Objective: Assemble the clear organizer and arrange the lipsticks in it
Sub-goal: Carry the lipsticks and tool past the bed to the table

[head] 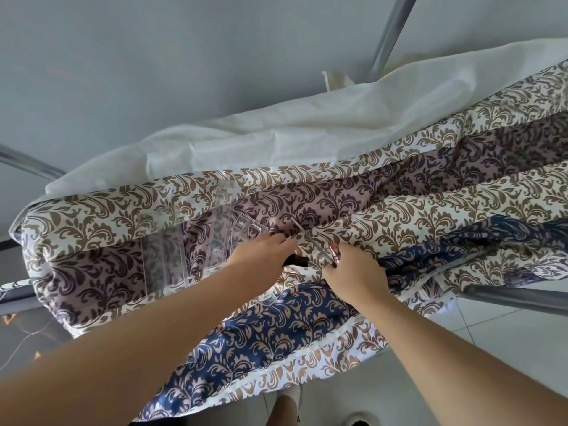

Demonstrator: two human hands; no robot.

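Observation:
Several clear organizer parts lie on the patterned cloth: wide panels [164, 259] at the left, a long tray-like piece [219, 229] and a small moulded piece [247, 230] beside it. A thin clear panel [302, 236] stands on edge between my hands. My right hand [353, 272] pinches its near end. My left hand [264, 252] reaches to its left side with the fingers stretched forward; the thumb is hidden. A black lipstick [296, 260] pokes out from under my left hand. Whether that hand holds it cannot be made out.
The patterned cloth [399, 210] covers a table and hangs over its near edge. A white sheet [276, 139] is bunched along the far side. Metal poles [390, 32] stand at the corners. A small clear clip [270, 299] lies near my left wrist. Below is tiled floor [491, 327].

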